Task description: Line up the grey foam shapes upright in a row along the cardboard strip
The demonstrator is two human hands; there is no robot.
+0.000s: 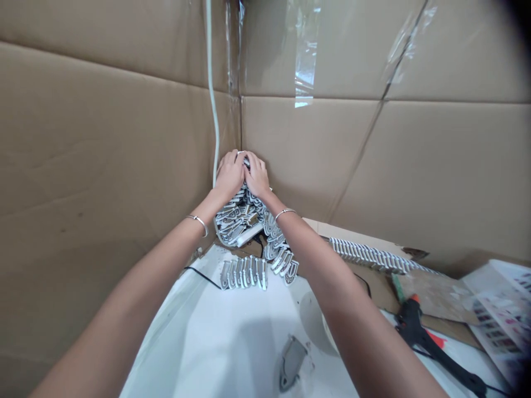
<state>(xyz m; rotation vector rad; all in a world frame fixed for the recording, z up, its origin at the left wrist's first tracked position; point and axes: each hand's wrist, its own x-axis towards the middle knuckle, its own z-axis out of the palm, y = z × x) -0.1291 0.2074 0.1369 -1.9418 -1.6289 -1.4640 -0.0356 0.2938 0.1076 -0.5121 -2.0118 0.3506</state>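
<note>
Both of my hands are together at the far corner, on top of a heap of small flat silver-grey pieces [238,221] with rounded ends. My left hand [231,172] is curled round the left side of some of these pieces, and my right hand [256,173] round the right side. A little of the held bunch shows between my thumbs; the rest is hidden by my fingers. The heap sits in a tray [250,234] with a pale rim. Nearer to me stands a short row of similar pieces [244,273], and more overlap beneath my right forearm.
Cardboard walls [103,149] enclose the corner, with a white cable [212,83] hanging down. On the right are a long row of pieces [373,255], a black glue gun [427,340] and a translucent plastic basket [504,309]. One single grey piece [292,362] lies on the white surface [215,337].
</note>
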